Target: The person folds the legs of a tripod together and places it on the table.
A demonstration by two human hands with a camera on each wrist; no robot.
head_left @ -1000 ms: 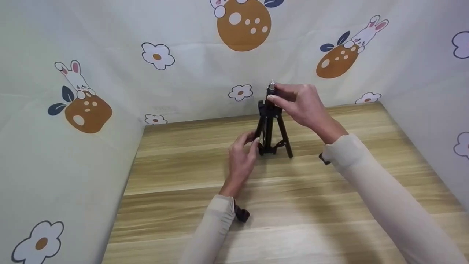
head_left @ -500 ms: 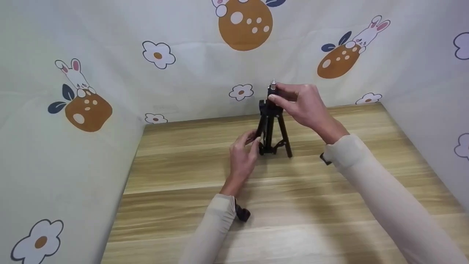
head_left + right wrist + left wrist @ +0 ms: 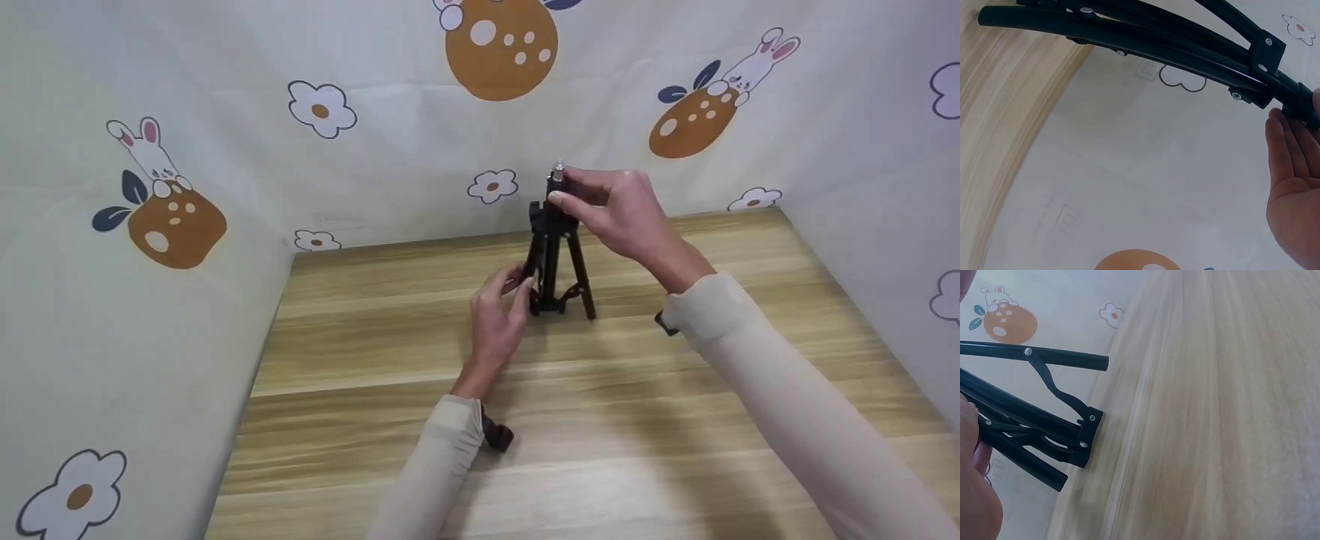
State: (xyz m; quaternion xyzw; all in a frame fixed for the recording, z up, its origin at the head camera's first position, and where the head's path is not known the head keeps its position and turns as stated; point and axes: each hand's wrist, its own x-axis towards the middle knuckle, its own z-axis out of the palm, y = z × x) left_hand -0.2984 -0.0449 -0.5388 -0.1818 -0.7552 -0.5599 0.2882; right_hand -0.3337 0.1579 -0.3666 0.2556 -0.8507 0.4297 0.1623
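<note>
A small black tripod (image 3: 550,262) is upright at the back of the wooden table, its legs partly spread. Hinged braces (image 3: 1061,391) join the legs to the centre column in the left wrist view. My left hand (image 3: 499,315) grips one leg low on the left side, thumb in front and fingers behind. My right hand (image 3: 626,214) pinches the tripod's top just below a silver screw tip (image 3: 559,172). In the right wrist view the fingers of the right hand (image 3: 1294,169) lie along the upper column, under the leg collar (image 3: 1266,62).
Behind the tripod hangs a pale cloth wall (image 3: 397,172) printed with flowers, oranges and rabbits, and it continues down both sides. The wood-grain table (image 3: 360,360) stretches toward me. A black strap piece (image 3: 496,433) sits at the left cuff.
Both hands keep their hold on the tripod. The whole scene shifts very slightly upward in the head view; nothing else visibly differs.
</note>
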